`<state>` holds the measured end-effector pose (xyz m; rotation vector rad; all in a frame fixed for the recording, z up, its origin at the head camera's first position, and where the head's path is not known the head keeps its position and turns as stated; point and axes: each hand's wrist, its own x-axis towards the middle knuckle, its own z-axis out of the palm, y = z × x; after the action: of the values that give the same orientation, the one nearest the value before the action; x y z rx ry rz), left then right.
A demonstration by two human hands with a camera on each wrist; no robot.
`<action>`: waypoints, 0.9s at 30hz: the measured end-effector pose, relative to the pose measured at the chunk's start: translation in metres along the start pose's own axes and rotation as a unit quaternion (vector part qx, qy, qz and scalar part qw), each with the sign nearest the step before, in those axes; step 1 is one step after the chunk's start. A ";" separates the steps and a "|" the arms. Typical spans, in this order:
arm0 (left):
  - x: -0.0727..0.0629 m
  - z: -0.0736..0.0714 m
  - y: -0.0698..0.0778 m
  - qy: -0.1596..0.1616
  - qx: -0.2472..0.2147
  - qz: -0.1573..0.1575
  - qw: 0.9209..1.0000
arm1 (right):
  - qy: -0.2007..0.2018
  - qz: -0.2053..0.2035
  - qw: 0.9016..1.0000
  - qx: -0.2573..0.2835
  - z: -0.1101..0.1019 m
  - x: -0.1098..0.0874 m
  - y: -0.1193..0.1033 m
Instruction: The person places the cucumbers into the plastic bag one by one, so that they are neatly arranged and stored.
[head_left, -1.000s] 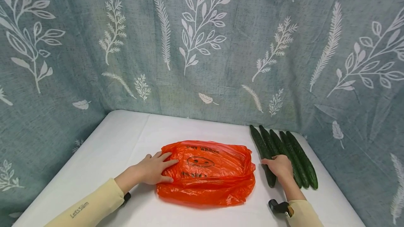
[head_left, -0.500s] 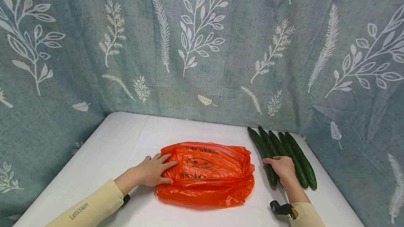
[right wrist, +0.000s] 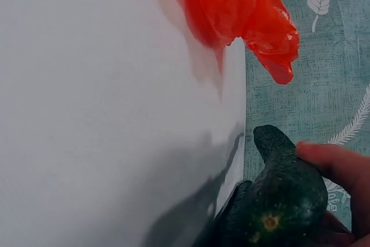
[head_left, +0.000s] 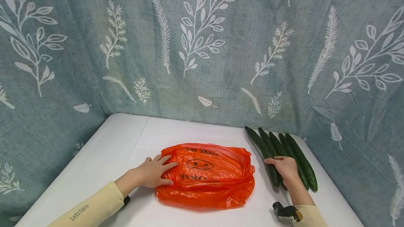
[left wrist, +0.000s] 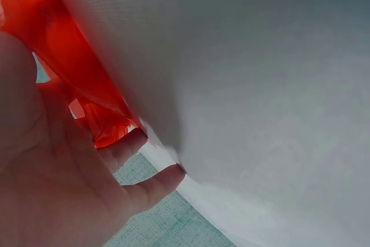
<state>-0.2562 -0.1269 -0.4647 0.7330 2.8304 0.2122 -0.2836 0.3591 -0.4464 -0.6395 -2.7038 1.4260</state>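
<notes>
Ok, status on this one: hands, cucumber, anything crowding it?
Left hand on the red bag, fingers spread. Right hand gripping the leftmost cucumber. Four other cucumbers close on its right, bag on its left.

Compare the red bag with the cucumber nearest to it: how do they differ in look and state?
The bag is red with black print; the cucumber is dark green and unprinted. The bag is broad and crumpled, while the cucumber is long and slim. The left hand rests on the bag; the right hand grips the cucumber. Shared: both have hands on them.
</notes>
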 end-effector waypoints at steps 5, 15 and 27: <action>-0.001 0.000 0.001 0.001 0.002 -0.002 1.000 | -0.012 0.002 1.000 0.004 -0.004 0.001 -0.002; -0.001 0.002 0.000 -0.001 0.003 0.000 1.000 | -0.031 -0.014 0.999 -0.005 -0.010 -0.001 -0.011; -0.002 0.002 0.001 0.004 0.008 0.004 1.000 | -0.083 -0.036 0.996 -0.015 -0.017 -0.004 -0.028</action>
<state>-0.2536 -0.1272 -0.4660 0.7478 2.8404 0.1952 -0.2864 0.3573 -0.4136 -0.4386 -2.8455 1.4881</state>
